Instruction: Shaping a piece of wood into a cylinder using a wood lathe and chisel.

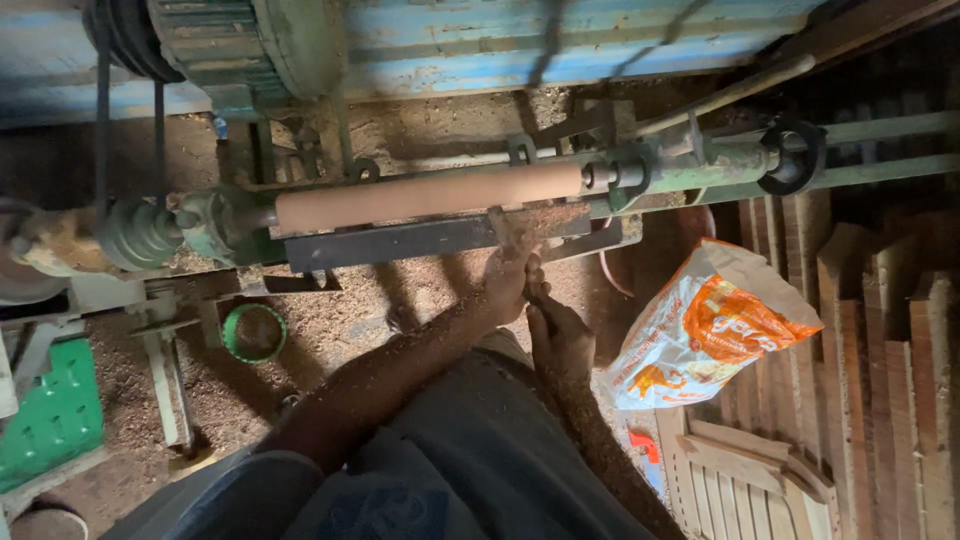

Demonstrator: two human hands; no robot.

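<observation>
Orange-white plastic bag [705,330] right; green ring [254,333] on sawdust floor; stacked wooden boards [880,340].

Wood lathe [215,225], green, belt-driven: round wooden cylinder [430,193] mounted lengthwise between its centres. Dark tool rest [400,242] just below it. My left hand [510,280] presses a chisel [503,228] on the rest, tip at the cylinder; my right hand [560,340] grips the handle behind. Sawdust [340,320] underneath. Orange-and-white plastic bag [710,325] at right, beside stacked wooden slats [880,370].
</observation>
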